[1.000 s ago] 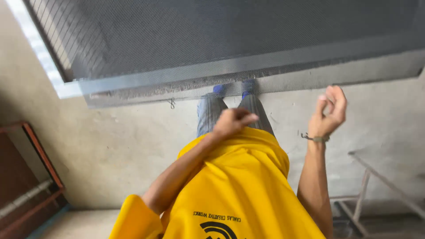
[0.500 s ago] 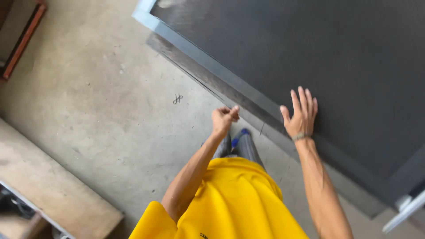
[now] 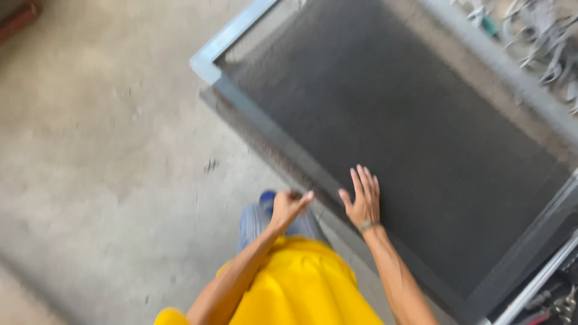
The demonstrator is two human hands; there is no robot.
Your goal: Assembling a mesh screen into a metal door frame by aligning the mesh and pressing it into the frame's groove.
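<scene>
Concrete floor [image 3: 108, 180] is seen across the left and near part of the view, grey and blurred; a small dark speck [image 3: 210, 165] lies on it, well apart from the hands. At the far left corner a reddish edge [image 3: 21, 15] is just caught. Near centre, a yellow shirt [image 3: 301, 289] and grey trousers [image 3: 256, 219] are seen from above, with a blue shoe tip [image 3: 267, 196] beyond them. The left hand [image 3: 289, 204] is held over the trousers, fingers curled in loosely toward the palm; whether anything is pinched in it cannot be told through the blur. It is close to the near edge of the screen frame [image 3: 208, 63] but contact is not seen. The right hand [image 3: 361, 201] is spread wide, fingers straight and slightly fanned, laid flat on the dark mesh [image 3: 409, 132] just inside the frame's near rail; nothing is gripped. A band [image 3: 366, 226] is worn at that wrist. The framed mesh panel lies flat, running from centre to the right, its pale metal corner pointing far-left. At far right, a tangle of grey scraps [image 3: 536, 36] is seen beyond the frame.
</scene>
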